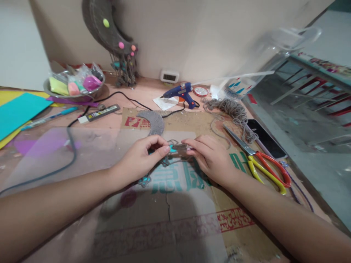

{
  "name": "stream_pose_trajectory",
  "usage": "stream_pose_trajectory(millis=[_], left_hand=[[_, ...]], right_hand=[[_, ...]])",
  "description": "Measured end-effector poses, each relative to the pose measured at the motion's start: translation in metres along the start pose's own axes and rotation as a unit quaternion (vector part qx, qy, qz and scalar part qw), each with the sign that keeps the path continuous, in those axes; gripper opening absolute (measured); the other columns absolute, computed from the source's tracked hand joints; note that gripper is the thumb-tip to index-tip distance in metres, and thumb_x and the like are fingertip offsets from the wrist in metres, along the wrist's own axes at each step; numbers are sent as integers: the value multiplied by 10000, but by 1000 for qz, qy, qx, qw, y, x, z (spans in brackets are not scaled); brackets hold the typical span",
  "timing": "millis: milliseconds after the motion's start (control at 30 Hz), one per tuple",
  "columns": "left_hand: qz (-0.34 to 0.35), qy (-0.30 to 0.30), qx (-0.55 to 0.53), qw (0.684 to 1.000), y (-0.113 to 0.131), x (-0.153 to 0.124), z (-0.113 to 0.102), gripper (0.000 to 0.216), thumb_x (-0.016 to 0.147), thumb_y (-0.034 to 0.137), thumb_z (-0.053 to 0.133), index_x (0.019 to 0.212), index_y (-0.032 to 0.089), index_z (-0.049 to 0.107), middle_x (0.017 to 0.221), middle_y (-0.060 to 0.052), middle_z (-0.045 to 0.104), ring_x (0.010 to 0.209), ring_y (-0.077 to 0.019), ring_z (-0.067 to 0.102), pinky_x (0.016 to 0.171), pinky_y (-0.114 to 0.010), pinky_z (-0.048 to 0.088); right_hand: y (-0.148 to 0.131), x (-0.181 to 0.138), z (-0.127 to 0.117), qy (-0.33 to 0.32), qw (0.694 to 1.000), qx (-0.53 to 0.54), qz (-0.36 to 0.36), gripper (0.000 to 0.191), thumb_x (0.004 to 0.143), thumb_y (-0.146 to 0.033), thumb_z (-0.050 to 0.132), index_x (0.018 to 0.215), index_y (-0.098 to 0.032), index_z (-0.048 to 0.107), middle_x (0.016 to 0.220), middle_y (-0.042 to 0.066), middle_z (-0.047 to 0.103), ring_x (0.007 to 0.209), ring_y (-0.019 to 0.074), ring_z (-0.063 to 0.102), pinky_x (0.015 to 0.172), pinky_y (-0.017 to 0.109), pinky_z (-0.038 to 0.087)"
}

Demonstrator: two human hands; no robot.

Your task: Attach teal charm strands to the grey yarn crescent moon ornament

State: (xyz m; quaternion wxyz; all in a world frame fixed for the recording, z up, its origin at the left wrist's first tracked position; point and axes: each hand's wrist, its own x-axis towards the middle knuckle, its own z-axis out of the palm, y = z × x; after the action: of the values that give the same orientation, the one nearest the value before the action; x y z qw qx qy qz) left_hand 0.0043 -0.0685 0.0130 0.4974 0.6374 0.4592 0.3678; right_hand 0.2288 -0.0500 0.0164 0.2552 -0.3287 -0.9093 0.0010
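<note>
My left hand (146, 157) is closed, thumb and forefinger pinching a small teal piece (172, 148) edged with grey. Beside it my right hand (210, 155) is closed too, its fingertips around the end of a thin, dark, blurred strip that reaches toward the teal piece; I cannot make out what it is. Grey cord hangs beneath the left fingers, and a small grey-and-teal ornament (144, 180) dangles below that hand. Just beyond the hands, a grey crescent shape (155, 122) lies flat on the printed cardboard (233, 233).
At the back stand a blue glue gun (182, 93), a small digital clock (169, 76) and a bowl (74, 95) of clay packets. A larger crescent (102, 27) leans against the wall. To the right lie grey yarn (233, 113), scissors (259, 160) and a phone (267, 138). A cable (72, 146) crosses the left side.
</note>
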Motion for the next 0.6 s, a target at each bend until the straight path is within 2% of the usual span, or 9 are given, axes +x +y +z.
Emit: stream_pose_trajectory(millis=[267, 433, 600], left_hand=[[-2, 4, -2, 1000, -1, 0, 1, 211, 863, 372, 542, 799, 173, 567, 738, 2, 580, 675, -116, 524, 586, -222, 390], [-3, 14, -9, 1000, -1, 0, 1, 199, 863, 368, 534, 810, 179, 570, 721, 8, 573, 652, -110, 513, 580, -222, 391], [1, 17, 2, 1000, -2, 1, 1, 224, 863, 391, 532, 809, 178, 573, 730, -5, 589, 672, -126, 531, 604, -234, 409]], right_hand=[[-2, 0, -1, -1, 999, 23, 24, 260, 945, -283, 448, 1125, -183, 608, 841, 69, 627, 752, 179, 552, 681, 314, 440], [-2, -1, -1, 49, 993, 66, 86, 308, 953, -298, 413, 1190, -169, 561, 846, 74, 583, 781, 190, 547, 680, 322, 449], [16, 2, 9, 73, 985, 55, 148, 336, 951, -285, 403, 1243, -197, 544, 879, 71, 584, 829, 207, 550, 743, 355, 463]])
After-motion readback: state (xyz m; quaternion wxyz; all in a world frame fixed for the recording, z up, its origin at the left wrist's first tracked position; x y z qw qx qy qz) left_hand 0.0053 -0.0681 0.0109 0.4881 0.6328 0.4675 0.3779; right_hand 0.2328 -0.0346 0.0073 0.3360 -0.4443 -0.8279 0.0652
